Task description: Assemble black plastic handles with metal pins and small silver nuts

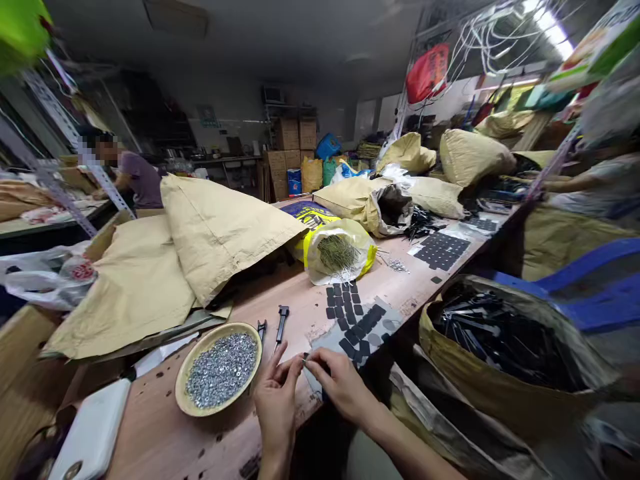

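My left hand is held above the table's front edge, thumb and index finger pinched together and another finger sticking up. Fingertip to fingertip with it, my right hand is closed in a pinch too. Between them sits a tiny dark piece, too small to name. Left of my hands stands a round bowl full of small shiny metal nuts. Just beyond lie a black plastic part and a smaller black part. Black rounded pads lie in rows on a grey sheet to the right.
A white phone-like case lies at the near left. Behind are large paper sacks and a bag of thin metal pins. An open sack of black parts stands at right, near a blue chair. Two people sit farther off.
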Available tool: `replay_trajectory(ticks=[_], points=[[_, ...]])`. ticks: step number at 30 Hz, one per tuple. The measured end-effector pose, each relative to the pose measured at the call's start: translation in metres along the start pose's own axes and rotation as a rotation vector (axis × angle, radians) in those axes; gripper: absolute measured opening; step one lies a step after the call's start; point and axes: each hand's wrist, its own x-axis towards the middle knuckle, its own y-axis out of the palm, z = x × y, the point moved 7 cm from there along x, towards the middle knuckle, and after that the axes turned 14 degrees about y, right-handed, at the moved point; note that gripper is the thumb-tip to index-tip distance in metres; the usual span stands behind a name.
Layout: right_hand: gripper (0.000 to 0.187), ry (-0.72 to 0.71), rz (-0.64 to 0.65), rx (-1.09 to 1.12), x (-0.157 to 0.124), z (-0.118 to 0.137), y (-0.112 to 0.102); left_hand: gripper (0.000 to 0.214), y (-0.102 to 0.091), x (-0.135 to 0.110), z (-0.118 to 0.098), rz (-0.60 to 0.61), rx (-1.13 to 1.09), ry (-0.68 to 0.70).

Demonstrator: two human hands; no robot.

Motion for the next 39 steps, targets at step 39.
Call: replay_trajectory(ticks=[39], points=[[0.038, 0.010, 0.067, 0.009, -0.002, 0.002, 0.002, 0.080, 0.009, 0.001, -0.010, 0.061, -0.049, 0.087]])
